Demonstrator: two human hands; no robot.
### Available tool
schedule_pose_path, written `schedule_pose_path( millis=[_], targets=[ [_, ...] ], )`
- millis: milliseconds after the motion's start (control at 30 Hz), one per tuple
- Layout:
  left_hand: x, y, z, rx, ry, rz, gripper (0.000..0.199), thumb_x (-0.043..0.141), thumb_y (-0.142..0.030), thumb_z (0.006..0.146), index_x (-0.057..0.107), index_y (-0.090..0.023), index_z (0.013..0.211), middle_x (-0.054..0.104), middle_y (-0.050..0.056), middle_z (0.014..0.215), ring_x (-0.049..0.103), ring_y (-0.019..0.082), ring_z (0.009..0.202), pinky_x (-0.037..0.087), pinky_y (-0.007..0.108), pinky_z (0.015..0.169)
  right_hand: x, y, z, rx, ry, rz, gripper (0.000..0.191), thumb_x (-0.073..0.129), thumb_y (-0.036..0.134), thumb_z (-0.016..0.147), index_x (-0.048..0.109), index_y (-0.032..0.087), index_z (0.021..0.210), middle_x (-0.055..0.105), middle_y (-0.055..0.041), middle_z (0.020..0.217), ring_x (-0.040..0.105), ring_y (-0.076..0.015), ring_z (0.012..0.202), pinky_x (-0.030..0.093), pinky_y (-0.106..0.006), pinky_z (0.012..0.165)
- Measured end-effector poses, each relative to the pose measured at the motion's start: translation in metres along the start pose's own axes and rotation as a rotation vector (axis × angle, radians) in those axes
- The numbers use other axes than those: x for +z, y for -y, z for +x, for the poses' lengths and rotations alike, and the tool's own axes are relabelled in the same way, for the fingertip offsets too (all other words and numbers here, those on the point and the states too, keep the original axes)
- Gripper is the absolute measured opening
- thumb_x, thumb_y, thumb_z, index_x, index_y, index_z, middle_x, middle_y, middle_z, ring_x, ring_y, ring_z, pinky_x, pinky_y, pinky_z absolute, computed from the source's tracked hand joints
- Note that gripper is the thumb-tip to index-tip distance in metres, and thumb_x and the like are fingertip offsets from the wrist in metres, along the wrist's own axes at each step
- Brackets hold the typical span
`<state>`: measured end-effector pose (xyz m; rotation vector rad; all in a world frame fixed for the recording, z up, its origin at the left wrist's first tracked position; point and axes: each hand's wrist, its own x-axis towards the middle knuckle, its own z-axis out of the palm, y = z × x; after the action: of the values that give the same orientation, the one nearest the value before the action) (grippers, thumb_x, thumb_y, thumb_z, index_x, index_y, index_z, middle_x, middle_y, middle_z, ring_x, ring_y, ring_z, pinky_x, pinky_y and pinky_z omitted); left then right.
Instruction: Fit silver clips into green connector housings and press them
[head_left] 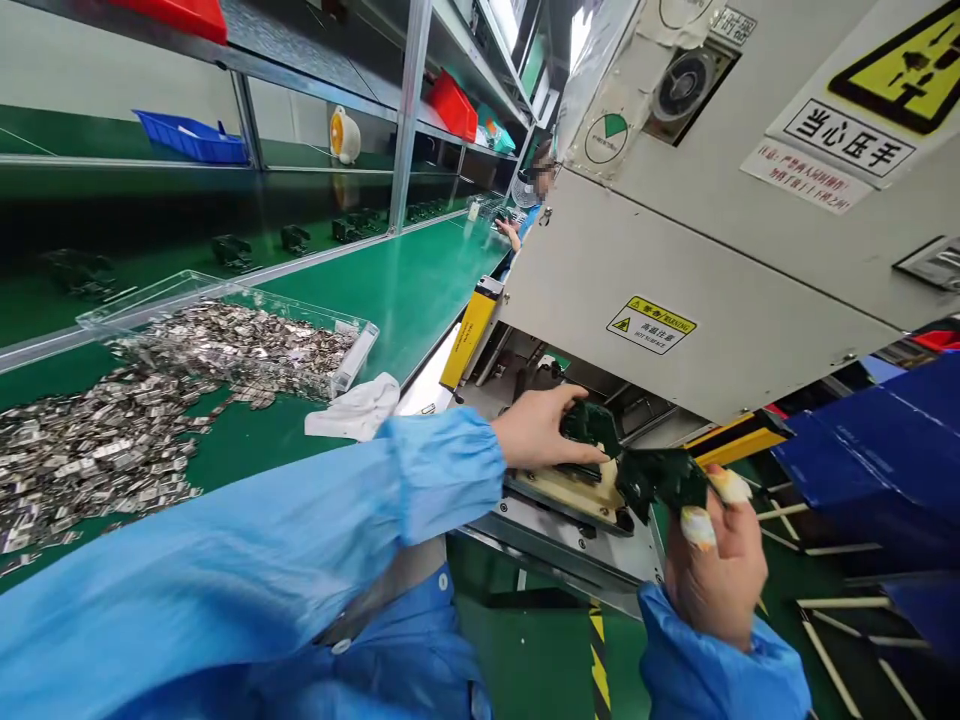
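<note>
My left hand reaches to the opening of a grey machine. Its thumb and fingers are closed round a dark plastic part that lies at a cream-coloured fixture. To the right, my right hand grips a second dark part between thumb and fingers, just in front of the machine. White and yellow wraps cover some of its fingertips. The two dark parts are close together; whether they touch is unclear.
Small metal pieces lie heaped on the green bench at left, beside a clear tray of more pieces and a white cloth. Yellow sensor bars flank the machine opening. Another person's hand is farther back.
</note>
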<state>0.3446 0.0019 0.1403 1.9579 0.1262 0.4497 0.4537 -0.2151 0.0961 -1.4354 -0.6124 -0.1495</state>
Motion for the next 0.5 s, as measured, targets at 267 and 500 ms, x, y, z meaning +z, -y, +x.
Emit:
schedule_pose_path(
  millis=[267, 500],
  targets=[
    [-0.098, 0.022, -0.153, -0.29, -0.074, -0.124, 0.057, 0.083, -0.031, 0.066, 0.062, -0.022, 0.118, 0.068, 0.008, 0.11, 0.066, 0.025, 0.103, 0.055, 0.041, 0.095, 0.044, -0.017, 0.033, -0.156, 0.578, -0.257, 0.055, 0.065, 0.038, 0.086, 0.051, 0.02, 0.136, 0.057, -0.0096, 0.138, 0.053, -0.0266, 0.129, 0.043, -0.041, 0.11],
    [-0.087, 0.076, -0.187, -0.426, 0.033, -0.127, 0.066, 0.087, -0.041, 0.058, 0.063, -0.025, 0.118, 0.043, 0.012, 0.148, 0.041, 0.033, 0.139, 0.038, 0.048, 0.112, 0.014, -0.019, 0.011, -0.301, 0.451, -0.649, 0.064, 0.051, 0.049, 0.09, 0.039, 0.02, 0.147, 0.043, -0.0088, 0.151, 0.036, -0.0286, 0.142, 0.029, -0.048, 0.117]
  ],
)
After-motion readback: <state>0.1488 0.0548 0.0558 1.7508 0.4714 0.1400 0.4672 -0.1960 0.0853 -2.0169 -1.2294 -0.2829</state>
